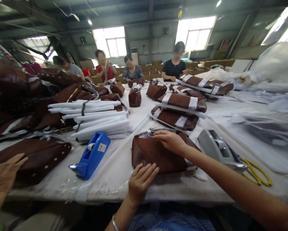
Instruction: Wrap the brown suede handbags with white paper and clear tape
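A dark brown handbag (150,152) lies on the white-covered table in front of me. My left hand (142,181) rests against its lower front edge, fingers laid on the leather. Stretched across the bag's top edge, my right hand (171,141) lies with its fingers extended, pressing on it. Grey-wrapped handles show behind the bag's top. A blue tape dispenser (92,155) stands to the left of the bag. On the right are a grey tape dispenser (215,146) and yellow-handled scissors (257,175), their blades partly hidden.
White paper rolls (103,123) lie behind the blue dispenser. Wrapped brown bags (181,102) are stacked ahead, with more bags heaped left. Another person's hand (4,173) touches a studded bag (41,157). Several people work across the table. Plastic sheets (274,134) cover the right side.
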A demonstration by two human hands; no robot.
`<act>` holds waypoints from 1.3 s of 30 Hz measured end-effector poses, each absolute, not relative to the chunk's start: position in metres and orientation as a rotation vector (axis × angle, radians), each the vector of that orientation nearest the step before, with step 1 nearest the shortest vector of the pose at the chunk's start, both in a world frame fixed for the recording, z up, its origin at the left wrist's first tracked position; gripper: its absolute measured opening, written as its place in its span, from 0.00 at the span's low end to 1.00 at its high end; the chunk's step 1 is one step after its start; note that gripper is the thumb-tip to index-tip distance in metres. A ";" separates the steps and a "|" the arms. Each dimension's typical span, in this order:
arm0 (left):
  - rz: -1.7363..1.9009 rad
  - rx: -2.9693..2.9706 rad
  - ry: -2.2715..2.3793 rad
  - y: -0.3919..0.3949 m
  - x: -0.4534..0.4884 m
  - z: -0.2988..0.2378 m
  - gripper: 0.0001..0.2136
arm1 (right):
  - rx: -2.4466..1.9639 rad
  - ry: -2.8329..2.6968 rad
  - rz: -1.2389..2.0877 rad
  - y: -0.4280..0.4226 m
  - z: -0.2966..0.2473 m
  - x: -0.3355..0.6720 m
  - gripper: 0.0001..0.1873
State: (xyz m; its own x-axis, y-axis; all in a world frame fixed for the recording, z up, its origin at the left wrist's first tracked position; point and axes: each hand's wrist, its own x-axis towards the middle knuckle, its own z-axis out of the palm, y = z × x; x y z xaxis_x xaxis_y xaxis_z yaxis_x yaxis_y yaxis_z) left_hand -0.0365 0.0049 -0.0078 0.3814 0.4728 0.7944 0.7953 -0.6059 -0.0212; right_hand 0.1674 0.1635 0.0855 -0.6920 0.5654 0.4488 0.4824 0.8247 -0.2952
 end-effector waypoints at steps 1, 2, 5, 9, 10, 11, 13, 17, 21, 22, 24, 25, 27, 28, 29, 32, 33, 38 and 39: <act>-1.101 -2.242 -1.095 0.004 -0.037 -0.008 0.17 | -0.785 -2.572 0.234 0.182 0.085 0.160 0.21; -1.110 -2.238 -1.092 0.004 -0.037 -0.007 0.17 | -0.789 -2.665 0.251 0.198 0.084 0.153 0.22; -1.161 -2.217 -1.079 0.004 -0.037 -0.006 0.16 | -0.698 -2.880 0.272 0.237 0.086 0.128 0.23; -1.227 -2.215 -1.016 0.001 -0.040 -0.005 0.16 | -0.479 -3.195 0.204 0.255 0.087 0.097 0.20; -1.237 -2.217 -0.997 -0.001 -0.040 -0.006 0.17 | -0.433 -3.254 0.155 0.255 0.085 0.091 0.20; -1.252 -2.213 -0.982 -0.003 -0.040 -0.007 0.17 | -0.397 -3.297 0.104 0.254 0.083 0.086 0.20; -1.298 -2.190 -0.965 -0.006 -0.040 -0.011 0.17 | -0.361 -3.370 0.006 0.251 0.079 0.078 0.18; -1.366 -2.155 -0.984 -0.008 -0.039 -0.015 0.17 | -0.395 -3.421 -0.157 0.245 0.072 0.067 0.15; -1.377 -2.186 -1.026 -0.008 -0.041 -0.013 0.17 | -0.400 -3.416 -0.284 0.244 0.068 0.055 0.15; -1.377 -2.192 -1.033 -0.008 -0.041 -0.012 0.17 | -0.393 -3.420 -0.304 0.243 0.068 0.053 0.14; -1.369 -2.203 -1.043 -0.009 -0.042 -0.013 0.17 | -0.363 -3.431 -0.321 0.243 0.069 0.050 0.13; -1.365 -2.204 -1.047 -0.010 -0.042 -0.013 0.17 | -0.341 -3.435 -0.319 0.243 0.070 0.049 0.12; -1.358 -2.198 -1.059 -0.010 -0.042 -0.015 0.17 | -0.287 -3.431 -0.289 0.243 0.076 0.050 0.12; -1.352 -2.200 -1.058 -0.011 -0.043 -0.016 0.17 | -0.258 -3.420 -0.267 0.242 0.079 0.051 0.11; -1.345 -2.205 -1.058 -0.011 -0.043 -0.016 0.17 | -0.235 -3.403 -0.247 0.242 0.084 0.052 0.11; -1.329 -2.237 -1.056 -0.013 -0.044 -0.017 0.17 | -0.188 -3.376 -0.229 0.242 0.098 0.053 0.11; -1.332 -2.240 -1.065 -0.013 -0.044 -0.017 0.17 | -0.185 -3.382 -0.241 0.242 0.102 0.052 0.10; -1.350 -2.232 -1.075 -0.014 -0.041 -0.013 0.17 | -0.343 -3.399 -0.318 0.243 0.120 0.048 0.09; -1.360 -2.229 -1.075 -0.014 -0.041 -0.013 0.17 | -0.376 -3.391 -0.330 0.243 0.124 0.048 0.09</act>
State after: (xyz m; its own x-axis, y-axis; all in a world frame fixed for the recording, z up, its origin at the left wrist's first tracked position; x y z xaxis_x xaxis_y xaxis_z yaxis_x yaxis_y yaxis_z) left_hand -0.0406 -0.0139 -0.0126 0.2651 0.4356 0.8602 0.7363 -0.6675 0.1111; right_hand 0.0481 0.2427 0.1242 -0.9356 0.2399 -0.2589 0.1855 0.9583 0.2174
